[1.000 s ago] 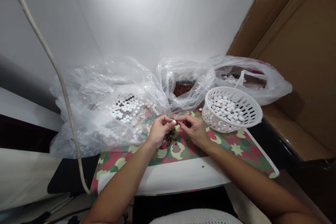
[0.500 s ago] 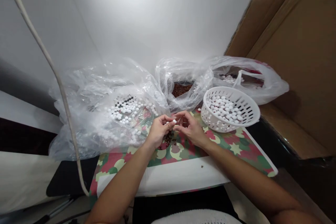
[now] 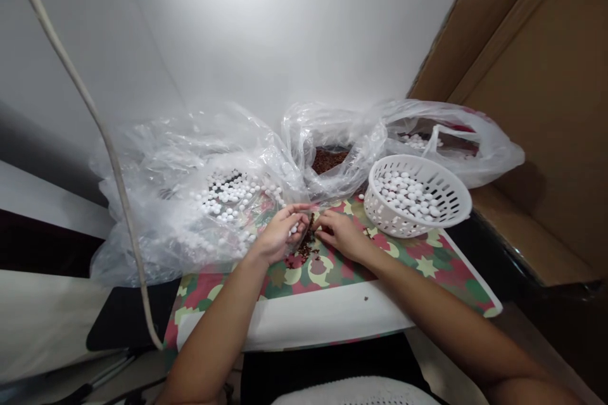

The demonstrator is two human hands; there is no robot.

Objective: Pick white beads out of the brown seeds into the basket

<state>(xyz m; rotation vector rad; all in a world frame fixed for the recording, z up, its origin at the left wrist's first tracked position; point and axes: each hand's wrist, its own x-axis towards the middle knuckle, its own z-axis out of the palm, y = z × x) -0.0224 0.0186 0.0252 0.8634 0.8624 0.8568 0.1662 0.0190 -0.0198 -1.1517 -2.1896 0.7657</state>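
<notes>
My left hand (image 3: 279, 235) is turned partly palm up over the table, its lower fingers curled around small white balls (image 3: 294, 228). The index finger reaches out towards my right hand (image 3: 340, 232), which is down at the edge of a pile of small dark brown bits (image 3: 306, 245). Its fingertips are bent together at the pile; whatever may be between them is too small to make out. To the right of that hand stands a white slotted plastic basket (image 3: 403, 228) with many white balls in it.
A clear plastic bag (image 3: 156, 152) of white balls (image 3: 228, 196) spreads over the left side. Behind my hands, another open bag (image 3: 299, 120) holds brown bits (image 3: 330, 160). A third bag (image 3: 498, 152) lies behind the basket. Cardboard (image 3: 536, 107) stands right; a cable (image 3: 111, 158) hangs left.
My hands have parted. The white ball between my fingertips has gone from there, and balls now show in my left fingers. My right hand has lowered to the brown pile.
</notes>
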